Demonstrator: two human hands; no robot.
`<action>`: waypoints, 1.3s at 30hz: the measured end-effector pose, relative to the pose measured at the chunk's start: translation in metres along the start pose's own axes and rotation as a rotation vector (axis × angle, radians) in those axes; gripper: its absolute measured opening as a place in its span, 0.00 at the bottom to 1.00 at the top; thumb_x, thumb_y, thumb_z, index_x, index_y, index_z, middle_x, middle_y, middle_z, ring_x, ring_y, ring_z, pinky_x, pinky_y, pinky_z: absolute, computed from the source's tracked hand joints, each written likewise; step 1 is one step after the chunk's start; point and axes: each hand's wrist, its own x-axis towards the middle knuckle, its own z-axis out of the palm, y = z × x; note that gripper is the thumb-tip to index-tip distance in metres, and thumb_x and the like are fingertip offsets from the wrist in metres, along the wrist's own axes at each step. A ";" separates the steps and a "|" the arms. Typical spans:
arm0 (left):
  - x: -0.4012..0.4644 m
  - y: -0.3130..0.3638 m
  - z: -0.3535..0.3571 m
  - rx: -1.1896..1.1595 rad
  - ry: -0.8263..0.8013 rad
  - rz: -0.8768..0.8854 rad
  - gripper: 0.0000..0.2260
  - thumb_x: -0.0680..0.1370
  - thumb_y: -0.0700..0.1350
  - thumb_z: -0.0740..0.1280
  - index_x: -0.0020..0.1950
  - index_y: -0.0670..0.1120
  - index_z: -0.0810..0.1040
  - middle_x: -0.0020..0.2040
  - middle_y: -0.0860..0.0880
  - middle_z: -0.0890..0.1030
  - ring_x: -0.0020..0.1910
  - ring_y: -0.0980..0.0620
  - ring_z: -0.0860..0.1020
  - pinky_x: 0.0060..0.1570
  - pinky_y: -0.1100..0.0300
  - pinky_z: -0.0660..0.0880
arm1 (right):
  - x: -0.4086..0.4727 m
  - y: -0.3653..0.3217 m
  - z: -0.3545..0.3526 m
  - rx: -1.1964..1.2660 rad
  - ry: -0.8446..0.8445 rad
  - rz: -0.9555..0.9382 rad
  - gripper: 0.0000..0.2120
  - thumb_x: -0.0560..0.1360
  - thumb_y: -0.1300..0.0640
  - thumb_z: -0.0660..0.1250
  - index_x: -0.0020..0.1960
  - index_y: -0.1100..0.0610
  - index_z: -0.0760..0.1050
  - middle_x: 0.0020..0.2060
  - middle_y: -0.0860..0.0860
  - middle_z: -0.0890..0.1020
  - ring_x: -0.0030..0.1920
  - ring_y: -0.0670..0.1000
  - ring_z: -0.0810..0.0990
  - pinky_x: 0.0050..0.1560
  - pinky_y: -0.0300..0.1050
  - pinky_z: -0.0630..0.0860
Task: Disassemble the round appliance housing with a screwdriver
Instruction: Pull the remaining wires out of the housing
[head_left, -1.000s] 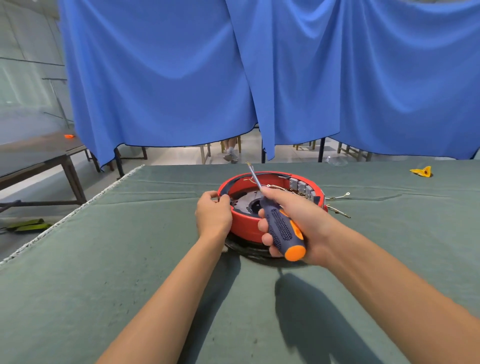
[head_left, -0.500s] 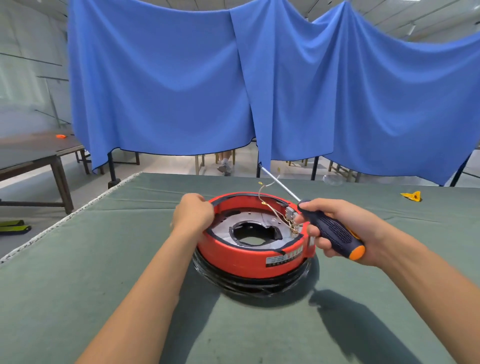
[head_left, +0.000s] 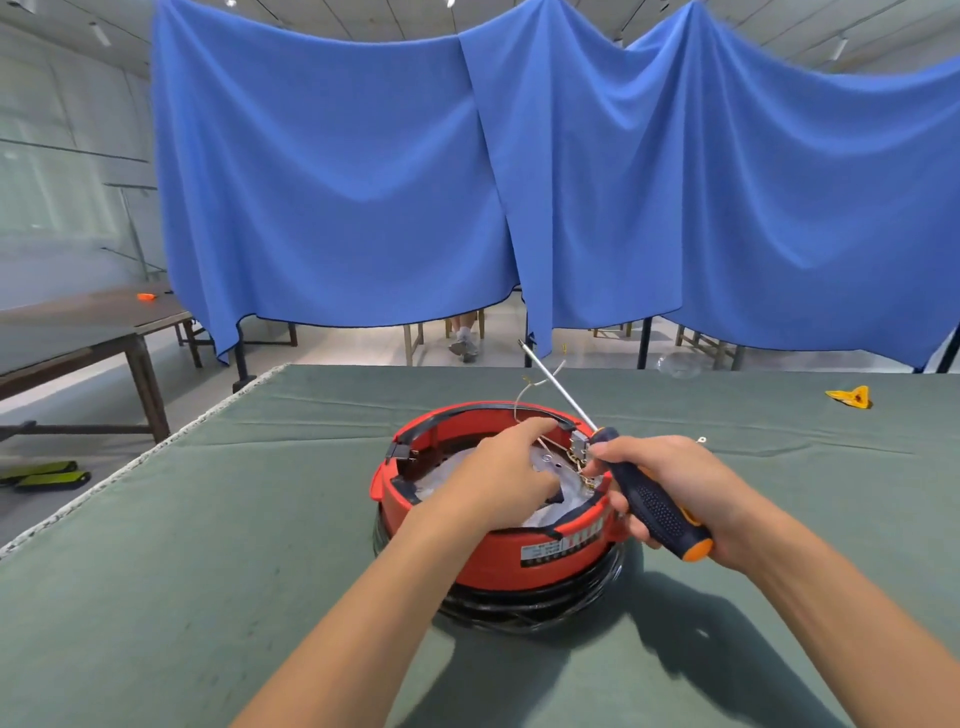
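Since the earlier frame the left hand (head_left: 498, 478) has left the housing's (head_left: 483, 556) left rim and reached in over its open top, and the right hand (head_left: 675, 493) with the screwdriver (head_left: 644, 493) has shifted a little toward the near edge.

The housing is red and round, and stands near the middle of the table (head_left: 208, 571), on a coil of black cable (head_left: 524, 605). Its top is open; inside lies a pale grey plate (head_left: 545, 512), much of it hidden by the left hand. A white label (head_left: 561, 548) sits on its near wall. Thin wires (head_left: 530, 389) rise from its far right part.

The left hand lies over the housing's inside, fingers (head_left: 535, 431) reaching toward the far right rim where a small grey terminal block (head_left: 577, 446) sits. Whether those fingers pinch a wire or only touch there cannot be told.

The right hand's fingers are curled round the screwdriver's dark handle, which ends in an orange cap nearest the camera. The hand is just beside the housing's right wall. The steel shaft slants up and away to the left, its tip in the air beyond the housing's far rim, touching nothing.

Toward the table's far right corner lies a small yellow object (head_left: 849, 397). Beyond the far edge hang blue curtains (head_left: 571, 182). To the left stands a second table (head_left: 88, 322).
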 end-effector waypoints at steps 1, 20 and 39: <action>0.002 0.002 0.002 0.055 -0.006 0.008 0.26 0.75 0.43 0.64 0.72 0.55 0.64 0.60 0.47 0.77 0.55 0.48 0.75 0.53 0.56 0.73 | 0.001 0.000 -0.002 -0.009 -0.011 -0.002 0.11 0.75 0.55 0.67 0.43 0.63 0.78 0.25 0.57 0.74 0.19 0.53 0.70 0.20 0.37 0.67; 0.013 -0.009 -0.027 -0.622 0.485 -0.126 0.06 0.77 0.34 0.63 0.43 0.36 0.78 0.34 0.39 0.80 0.22 0.49 0.77 0.18 0.63 0.70 | 0.005 -0.004 -0.011 -0.130 -0.002 -0.084 0.02 0.72 0.65 0.64 0.41 0.64 0.73 0.30 0.58 0.81 0.25 0.55 0.78 0.23 0.40 0.72; 0.000 0.028 -0.016 -1.029 0.212 -0.025 0.14 0.76 0.31 0.54 0.42 0.38 0.80 0.26 0.46 0.76 0.19 0.51 0.71 0.24 0.59 0.75 | 0.017 -0.013 0.016 0.152 0.216 -0.187 0.09 0.69 0.69 0.71 0.46 0.63 0.74 0.25 0.52 0.80 0.19 0.50 0.75 0.19 0.38 0.70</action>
